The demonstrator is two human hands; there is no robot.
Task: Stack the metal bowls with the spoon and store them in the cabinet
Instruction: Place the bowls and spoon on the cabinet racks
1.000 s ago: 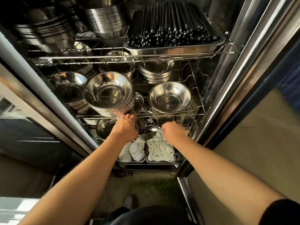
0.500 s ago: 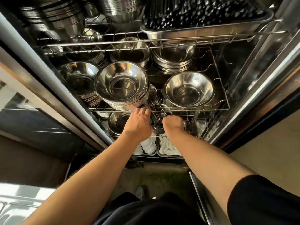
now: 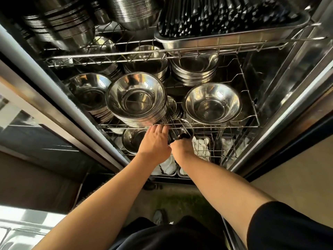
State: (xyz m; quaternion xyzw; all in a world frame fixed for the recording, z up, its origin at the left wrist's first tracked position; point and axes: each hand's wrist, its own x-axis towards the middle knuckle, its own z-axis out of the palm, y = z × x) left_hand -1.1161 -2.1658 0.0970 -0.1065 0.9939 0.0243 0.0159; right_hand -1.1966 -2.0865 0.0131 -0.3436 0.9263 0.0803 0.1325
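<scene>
- The left hand (image 3: 155, 141) reaches under the near edge of the middle wire rack (image 3: 207, 126), fingers laid together and curled against a dark metal item that cannot be made out clearly.
- The right hand (image 3: 182, 147) sits just right of it, touching it, closed around the same dark item (image 3: 180, 136); whether this is the small bowls with the spoon cannot be told.
- Directly above the hands, a tall stack of metal bowls (image 3: 136, 100) stands on the middle rack, with another stack (image 3: 90, 92) to its left and a bowl (image 3: 212, 103) to its right.
- Below the hands, trays hold white spoons (image 3: 202, 147).
- On the top rack, far right, a metal tray (image 3: 234, 39) carries dark chopsticks (image 3: 216, 13).
- The cabinet's steel frame (image 3: 281, 112) rises at right.
</scene>
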